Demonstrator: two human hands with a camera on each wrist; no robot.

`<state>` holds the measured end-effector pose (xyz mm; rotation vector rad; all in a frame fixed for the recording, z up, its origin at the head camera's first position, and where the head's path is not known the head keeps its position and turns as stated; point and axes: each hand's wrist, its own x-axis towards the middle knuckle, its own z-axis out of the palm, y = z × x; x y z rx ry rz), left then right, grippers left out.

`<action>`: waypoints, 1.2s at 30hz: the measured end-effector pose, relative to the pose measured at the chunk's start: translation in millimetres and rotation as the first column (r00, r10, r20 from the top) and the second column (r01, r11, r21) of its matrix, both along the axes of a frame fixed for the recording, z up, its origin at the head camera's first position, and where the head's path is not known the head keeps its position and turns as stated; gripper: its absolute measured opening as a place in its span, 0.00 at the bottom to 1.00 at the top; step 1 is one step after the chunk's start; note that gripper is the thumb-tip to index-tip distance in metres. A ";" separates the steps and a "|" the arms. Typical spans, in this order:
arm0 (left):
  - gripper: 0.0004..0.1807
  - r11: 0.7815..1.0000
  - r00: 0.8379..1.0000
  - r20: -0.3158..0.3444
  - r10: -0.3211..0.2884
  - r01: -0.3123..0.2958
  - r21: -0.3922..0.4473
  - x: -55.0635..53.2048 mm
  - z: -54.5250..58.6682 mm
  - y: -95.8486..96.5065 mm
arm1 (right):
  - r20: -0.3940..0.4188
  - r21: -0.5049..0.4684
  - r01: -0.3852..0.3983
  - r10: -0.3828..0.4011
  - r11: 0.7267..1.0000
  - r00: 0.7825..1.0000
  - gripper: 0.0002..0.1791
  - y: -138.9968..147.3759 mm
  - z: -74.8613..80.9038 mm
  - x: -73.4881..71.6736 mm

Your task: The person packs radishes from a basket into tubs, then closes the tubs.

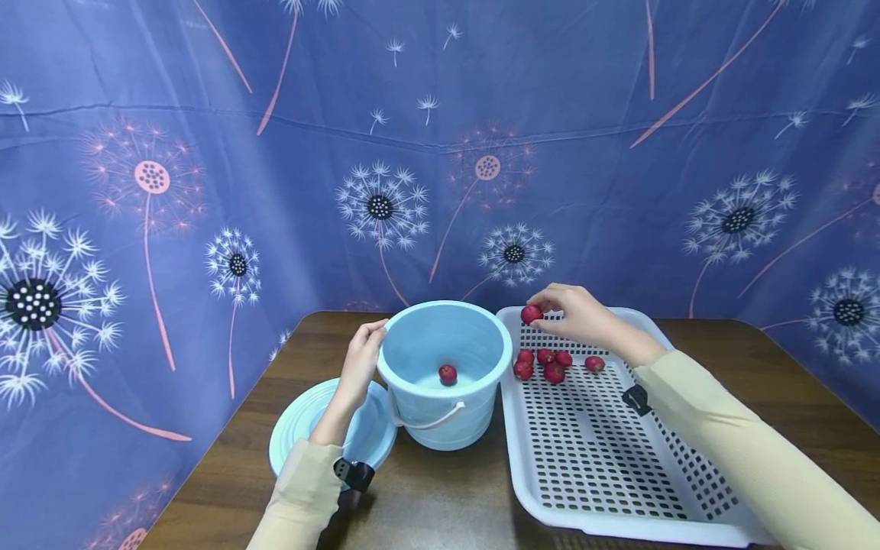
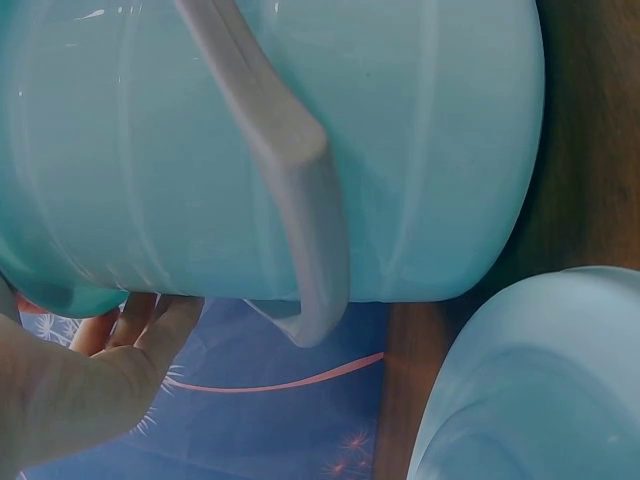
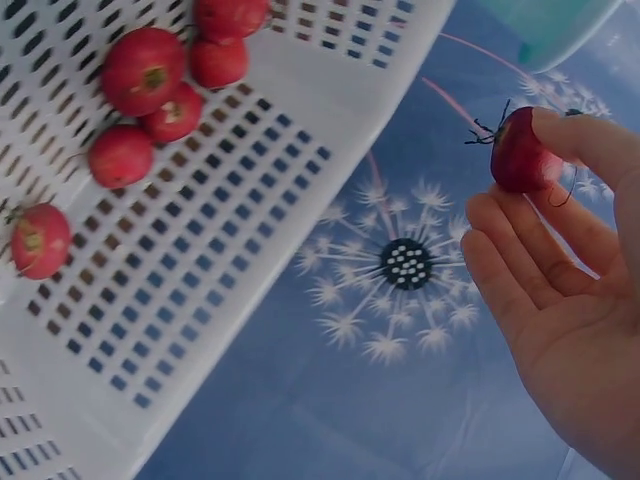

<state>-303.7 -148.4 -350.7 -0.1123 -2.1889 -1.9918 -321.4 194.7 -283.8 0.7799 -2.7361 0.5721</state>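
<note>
My right hand (image 1: 572,315) pinches a red radish (image 3: 523,150) between thumb and fingers, over the far left part of a white perforated basket (image 1: 516,451). Dark stem stubs stick out of that radish. Several more radishes (image 1: 554,373) lie in the basket, in its far half. To the left of the basket stands a light blue bucket (image 1: 450,428) with one radish (image 1: 448,374) at its bottom. At the bucket's left rim, my left hand (image 1: 360,359) grips the edge. The bucket's pale handle (image 2: 315,220) hangs down along its near side.
A light blue round lid (image 1: 292,431) lies on the brown wooden table (image 1: 440,496), left of the bucket and partly under my left forearm. Behind the table hangs a blue cloth (image 1: 440,76) with dandelion prints.
</note>
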 end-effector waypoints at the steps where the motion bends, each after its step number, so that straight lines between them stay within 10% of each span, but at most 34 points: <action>1: 0.20 1.000 1.000 0.001 0.001 -0.001 0.001 0.2 0.2 -0.4 | 0.001 0.000 0.002 -0.002 1.000 1.000 0.18 -2.6 1.0 -0.4; 36: 0.20 1.000 1.000 -0.001 0.011 -0.011 -0.008 -1.8 -2.1 -0.2 | -0.040 -0.030 -0.164 0.163 0.986 0.986 0.17 -83.5 3.1 -14.4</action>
